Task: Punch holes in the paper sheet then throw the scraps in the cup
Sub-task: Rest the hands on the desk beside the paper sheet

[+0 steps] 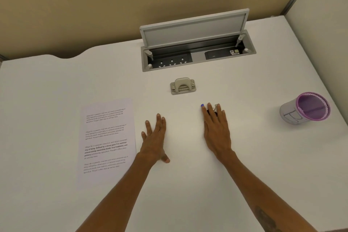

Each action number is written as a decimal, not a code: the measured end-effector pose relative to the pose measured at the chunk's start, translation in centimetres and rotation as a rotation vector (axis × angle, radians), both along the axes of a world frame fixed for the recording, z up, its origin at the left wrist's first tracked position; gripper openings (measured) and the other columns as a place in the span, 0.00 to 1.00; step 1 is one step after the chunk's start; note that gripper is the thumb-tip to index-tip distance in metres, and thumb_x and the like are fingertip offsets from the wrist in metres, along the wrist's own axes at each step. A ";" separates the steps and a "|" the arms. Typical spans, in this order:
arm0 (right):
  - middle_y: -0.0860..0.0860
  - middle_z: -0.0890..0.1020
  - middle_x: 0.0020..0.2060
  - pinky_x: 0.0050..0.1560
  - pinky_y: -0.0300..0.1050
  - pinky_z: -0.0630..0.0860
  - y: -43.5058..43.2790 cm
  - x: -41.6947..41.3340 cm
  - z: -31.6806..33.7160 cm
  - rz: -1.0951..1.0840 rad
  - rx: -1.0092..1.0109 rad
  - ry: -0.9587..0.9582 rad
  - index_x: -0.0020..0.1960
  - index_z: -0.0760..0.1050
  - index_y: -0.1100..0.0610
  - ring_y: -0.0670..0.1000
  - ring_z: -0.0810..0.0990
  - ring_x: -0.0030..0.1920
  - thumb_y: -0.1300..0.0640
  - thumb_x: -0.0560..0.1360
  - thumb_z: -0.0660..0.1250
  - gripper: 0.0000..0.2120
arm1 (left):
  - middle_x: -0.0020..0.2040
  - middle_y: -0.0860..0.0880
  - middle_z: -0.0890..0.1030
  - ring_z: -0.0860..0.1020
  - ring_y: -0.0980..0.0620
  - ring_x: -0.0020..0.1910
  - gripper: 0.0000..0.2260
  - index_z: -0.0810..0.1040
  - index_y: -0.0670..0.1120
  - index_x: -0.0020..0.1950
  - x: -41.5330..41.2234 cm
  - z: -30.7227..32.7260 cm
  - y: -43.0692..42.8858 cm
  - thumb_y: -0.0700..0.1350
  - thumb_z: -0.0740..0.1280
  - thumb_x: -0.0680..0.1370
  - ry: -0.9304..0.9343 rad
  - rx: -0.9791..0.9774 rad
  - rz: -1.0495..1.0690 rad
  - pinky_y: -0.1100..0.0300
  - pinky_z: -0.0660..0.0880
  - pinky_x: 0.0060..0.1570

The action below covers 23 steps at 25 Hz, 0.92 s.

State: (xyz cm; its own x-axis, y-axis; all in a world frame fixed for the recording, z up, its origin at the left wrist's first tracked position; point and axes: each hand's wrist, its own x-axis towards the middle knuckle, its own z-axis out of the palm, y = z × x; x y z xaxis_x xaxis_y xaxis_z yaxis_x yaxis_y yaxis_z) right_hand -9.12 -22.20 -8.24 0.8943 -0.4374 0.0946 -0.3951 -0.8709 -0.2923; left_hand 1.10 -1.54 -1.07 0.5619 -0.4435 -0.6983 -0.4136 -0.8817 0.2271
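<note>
Both hands lie palm-down on the white tabletop (244, 156), side by side but well apart from each other. On the left, the left hand (155, 138) rests flat with its fingers spread and its thumb stretched out toward the person; it holds nothing and sits just beside the right edge of the white printed paper sheet (107, 141), without touching it. The sheet lies flat, carrying four blocks of text, and no holes can be made out in it. The right hand (216, 130) is also flat with its fingers extended and close together; under its fingertips shows a small dark object (211, 112) with a blue tip and a bit of chain, too hidden to identify, and the fingers appear to rest on it rather than close around it. Beyond the hands, between them and the open grey recessed socket box (197, 51) with its lid raised, stands the small silver metal hole punch (183, 86), untouched. Far to the right, well apart from everything else, stands the grey cup with a purple rim (305, 108), upright, with dark marks drawn on its side.
</note>
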 end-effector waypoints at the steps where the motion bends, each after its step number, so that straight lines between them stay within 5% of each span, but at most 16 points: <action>1: 0.57 0.67 0.77 0.78 0.59 0.58 -1.3 0.3 0.2 -0.051 0.008 0.004 0.79 0.61 0.57 0.64 0.60 0.78 0.68 0.80 0.60 0.28 | 0.77 0.49 0.25 0.30 0.33 0.76 0.68 0.29 0.44 0.79 0.1 0.0 -0.1 0.51 0.83 0.62 0.019 -0.003 0.012 0.33 0.44 0.74; 13: 0.61 0.60 0.79 0.79 0.61 0.52 -18.7 4.0 0.8 -0.439 0.017 0.023 0.80 0.57 0.59 0.65 0.55 0.80 0.62 0.85 0.52 0.24 | 0.77 0.50 0.24 0.32 0.32 0.77 0.69 0.29 0.45 0.78 -0.1 -1.1 -1.1 0.53 0.83 0.61 -0.040 0.035 0.064 0.33 0.46 0.74; 23: 0.62 0.61 0.79 0.79 0.62 0.53 -23.4 4.6 0.7 -0.541 0.002 0.013 0.80 0.57 0.59 0.64 0.55 0.80 0.59 0.86 0.50 0.23 | 0.75 0.51 0.22 0.30 0.33 0.77 0.71 0.27 0.46 0.78 0.0 -1.8 -0.9 0.53 0.84 0.60 -0.043 0.035 0.081 0.33 0.46 0.74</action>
State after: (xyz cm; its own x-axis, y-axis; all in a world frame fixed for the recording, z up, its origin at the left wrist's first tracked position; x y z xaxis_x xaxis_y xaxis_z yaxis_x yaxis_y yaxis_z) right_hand -4.52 -45.57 -7.54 0.5422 -0.8360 0.0840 -0.7907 -0.5415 -0.2855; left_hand 1.12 -2.45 -2.88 0.6245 -0.3710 -0.6873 -0.3493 -0.9197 0.1791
